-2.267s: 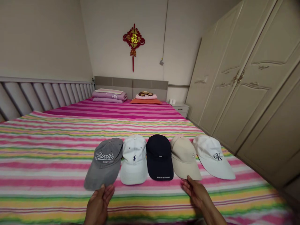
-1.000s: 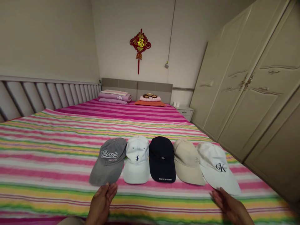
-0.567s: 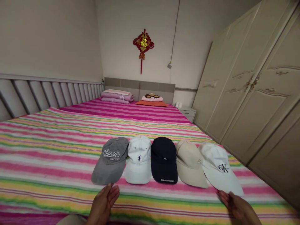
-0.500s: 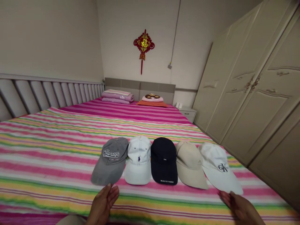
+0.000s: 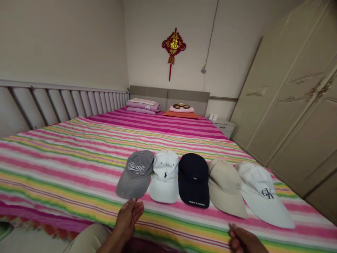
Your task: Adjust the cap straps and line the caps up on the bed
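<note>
Five caps would be the row's look; several baseball caps lie side by side, brims toward me. My left hand (image 5: pixel 129 216) is open, its fingertips at the front edge of the grey cap (image 5: pixel 136 174); whether they touch is unclear. Beside that cap are a white cap with a small dark emblem (image 5: pixel 164 177) and a black cap (image 5: pixel 194 181). My right hand (image 5: pixel 244 239) is partly cut off by the bottom edge and a little blurred. Its fingers are loosely bent and apart, holding nothing visible, just below the beige cap (image 5: pixel 226 188). Farthest right lies a white cap with dark letters (image 5: pixel 264 195).
The caps rest on a striped bed cover (image 5: pixel 86 158). Folded bedding (image 5: pixel 143 106) and an orange pillow (image 5: pixel 181 114) lie by the headboard (image 5: pixel 188 100). A slatted rail (image 5: pixel 76 100) borders the left. A nightstand (image 5: pixel 223 127) and a wardrobe (image 5: pixel 286 105) stand right.
My right hand has moved left, away from the lettered white cap's brim to below the beige cap. My left hand stays by the grey cap. The view has shifted left.
</note>
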### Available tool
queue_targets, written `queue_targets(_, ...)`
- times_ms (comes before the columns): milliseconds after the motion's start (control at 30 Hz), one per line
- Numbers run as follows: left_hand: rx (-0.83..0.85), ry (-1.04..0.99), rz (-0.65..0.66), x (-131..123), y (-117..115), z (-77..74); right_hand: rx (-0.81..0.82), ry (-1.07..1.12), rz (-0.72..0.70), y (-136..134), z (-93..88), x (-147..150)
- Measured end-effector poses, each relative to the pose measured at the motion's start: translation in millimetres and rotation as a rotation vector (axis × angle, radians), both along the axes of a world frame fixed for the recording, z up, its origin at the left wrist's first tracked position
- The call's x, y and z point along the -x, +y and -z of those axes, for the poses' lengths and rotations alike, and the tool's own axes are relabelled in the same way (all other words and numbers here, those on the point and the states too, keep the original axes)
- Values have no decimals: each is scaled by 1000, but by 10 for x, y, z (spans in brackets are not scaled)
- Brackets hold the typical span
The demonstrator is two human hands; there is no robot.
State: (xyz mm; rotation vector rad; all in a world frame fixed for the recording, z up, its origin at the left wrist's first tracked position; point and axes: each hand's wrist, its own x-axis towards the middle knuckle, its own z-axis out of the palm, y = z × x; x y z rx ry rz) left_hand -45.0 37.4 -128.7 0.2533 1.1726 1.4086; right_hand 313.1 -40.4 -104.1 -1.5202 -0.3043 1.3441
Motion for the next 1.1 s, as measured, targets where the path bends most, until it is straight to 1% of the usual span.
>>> queue_targets(33, 3, -2, 4, -2, -3, -15, -20, 26, -160, 17, 39, 134)
queue_targets(67, 7, -2, 11, -2, -8, -33, -31, 31, -254, 37, 70, 272)
queue_targets(133, 21, 0, 33, 7, -20, -75, -84, 49, -393, 82, 98, 563)
queue_targets(200, 44, 10, 50, 28, -28, -117, -118, 75, -456, 146, 82, 874)
queue_targets(233, 54, 16, 44, 43, -29, -136, -155, 113, -474, 190, 62, 1029)
queue_targets(300, 50, 18, 9, 76, -24, -159, -175, 239, -442, 309, 19, 1320)
queue_targets(367, 22, 7, -24, 106, -9, -164, -95, 351, -353, 459, -13, 1558)
queue_targets(467, -18, -12, -23, 130, 23, -147, -38, 409, -285, 677, -23, 1789)
queue_targets(533, -38, -15, -15, 129, 47, -131, -20, 422, -269, 768, -13, 1863)
queue_targets(600, -57, -15, -12, 121, 69, -116, -15, 426, -256, 805, 2, 1893)
queue_targets(767, -71, -14, -7, 118, 92, -87, -14, 399, -255, 797, 26, 1891)
queue_targets(867, -66, -7, -26, 130, 90, -82, -18, 381, -270, 788, 22, 1878)
queue_targets(1000, -70, -5, -64, 143, 60, -81, -50, 359, -299, 664, 2, 1760)
queue_targets(1067, -47, -3, -76, 147, 17, -77, -76, 332, -270, 536, -3, 1629)
queue_targets(1100, -14, 4, -68, 144, -11, -75, -92, 311, -233, 467, -2, 1550)
